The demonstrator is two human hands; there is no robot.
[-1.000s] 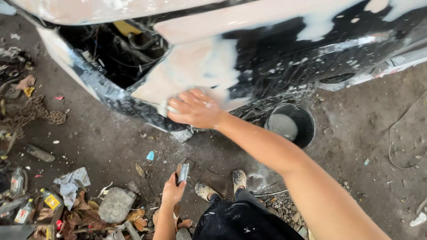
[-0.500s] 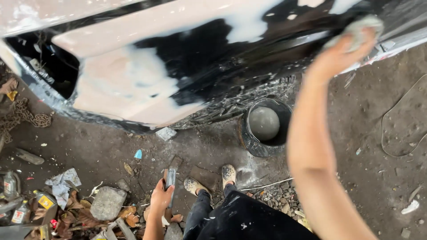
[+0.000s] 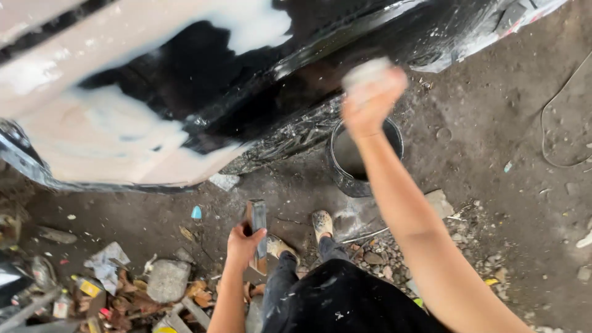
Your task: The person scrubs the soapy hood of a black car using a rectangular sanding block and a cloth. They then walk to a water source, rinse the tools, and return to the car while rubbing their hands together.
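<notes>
My right hand [image 3: 372, 100] is stretched out and holds a pale sanding pad [image 3: 365, 71], blurred with motion, above a black bucket [image 3: 343, 169]. The bucket stands on the dirt below a black car body panel [image 3: 203, 80] covered in large patches of pinkish-white filler. My left hand [image 3: 244, 242] hangs low near my knee and grips a flat metal tool with a wooden block [image 3: 257, 231]. My feet in dirty shoes [image 3: 322, 222] rest on the ground between the two hands.
Stones, crumpled paper, dry leaves and small containers litter the ground at lower left [image 3: 111, 277]. A flat stone [image 3: 439, 202] lies right of the bucket. A thin cable [image 3: 558, 132] curls across the dirt at right.
My right hand has left the panel, swung right with the pad and come down over the bucket. The view has shifted right; my left hand keeps its hold on the tool.
</notes>
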